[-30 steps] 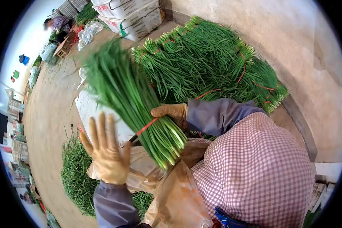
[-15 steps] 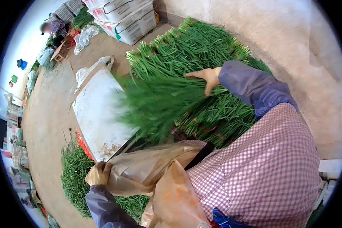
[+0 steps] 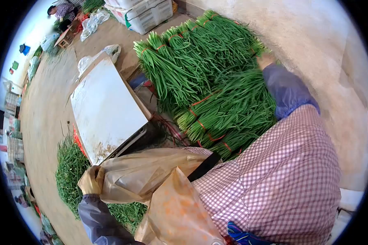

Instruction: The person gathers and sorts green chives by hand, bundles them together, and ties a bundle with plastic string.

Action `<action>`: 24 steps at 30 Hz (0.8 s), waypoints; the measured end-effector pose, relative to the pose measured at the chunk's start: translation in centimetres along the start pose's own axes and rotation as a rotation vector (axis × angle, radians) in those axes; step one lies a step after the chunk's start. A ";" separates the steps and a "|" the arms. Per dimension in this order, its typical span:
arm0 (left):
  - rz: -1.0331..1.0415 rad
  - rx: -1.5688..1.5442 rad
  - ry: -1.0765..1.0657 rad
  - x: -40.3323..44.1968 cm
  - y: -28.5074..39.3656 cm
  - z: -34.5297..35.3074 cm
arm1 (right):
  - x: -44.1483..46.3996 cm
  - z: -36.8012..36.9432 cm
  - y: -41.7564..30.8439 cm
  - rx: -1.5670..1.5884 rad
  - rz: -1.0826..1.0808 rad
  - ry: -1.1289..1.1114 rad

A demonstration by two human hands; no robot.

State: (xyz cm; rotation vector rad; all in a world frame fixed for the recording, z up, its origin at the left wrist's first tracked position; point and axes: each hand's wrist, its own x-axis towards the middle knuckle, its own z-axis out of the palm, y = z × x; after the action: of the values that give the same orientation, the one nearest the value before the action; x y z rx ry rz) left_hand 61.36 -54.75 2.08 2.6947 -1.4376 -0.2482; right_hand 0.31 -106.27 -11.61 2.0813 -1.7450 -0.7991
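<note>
Floor: brown, pale wall along its right edge
Green bundles: tied, heaped beside that wall
Right hand: blurred at the heap's wall side, cannot tell its grip
Left hand: fingers curled at plastic sheet, near white board's bottom corner; pinching or not, cannot tell

Banded green bundles piled by a wall and stacked white crates suggest a produce-packing workroom.

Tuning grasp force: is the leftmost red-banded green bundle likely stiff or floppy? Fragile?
The bundle will probably droop at its leafy end, where long thin leaves spread unbound. Near the red band, the gathered pale stalks should be stiffer. A hard squeeze may bruise it: the leaves look slender.
</note>
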 end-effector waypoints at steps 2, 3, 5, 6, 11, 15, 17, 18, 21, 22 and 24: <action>0.101 -0.004 0.041 -0.2 -0.1 0.0 | -5.1 -6.5 -6.8 0.057 -0.209 0.100; 0.122 -0.003 0.073 -0.6 -0.5 -0.5 | -5.5 -5.6 -10.5 0.109 -0.285 0.297; 0.056 -0.124 -0.007 -1.3 0.4 -2.0 | -7.3 -8.8 -16.9 0.453 -0.496 0.580; 0.103 -0.112 0.018 -1.9 0.3 -2.9 | -7.9 -10.3 -19.9 0.703 -0.635 0.836; 0.021 -0.483 0.269 -8.2 -2.3 -4.4 | -14.0 -24.1 -31.2 1.117 -1.314 0.867; -0.242 -0.669 0.328 -18.3 -0.5 -9.1 | -21.7 -34.9 -31.8 1.271 -1.491 0.506; -0.395 -0.814 0.321 -22.0 -1.0 -9.6 | -23.6 -40.5 -35.4 1.301 -1.522 0.082; -0.425 -0.808 0.304 -23.5 -1.0 -10.3 | -24.3 -43.0 -37.7 1.317 -1.514 -0.169; -0.573 -1.000 0.269 -26.6 -1.9 -11.4 | -26.8 -49.8 -46.4 1.025 -1.555 -0.196; -0.592 -0.984 0.253 -27.4 -1.9 -11.1 | -27.9 -51.0 -49.0 0.844 -1.617 0.010; -0.607 -0.945 0.233 -28.0 -2.8 -9.9 | -30.0 -52.5 -54.6 0.463 -1.725 0.291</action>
State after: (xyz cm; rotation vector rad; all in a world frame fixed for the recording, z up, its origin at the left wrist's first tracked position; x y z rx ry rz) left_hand 50.08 -29.99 14.39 2.1331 -0.2494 -0.4732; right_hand 71.99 -71.74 5.93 3.4673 0.4691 -0.2632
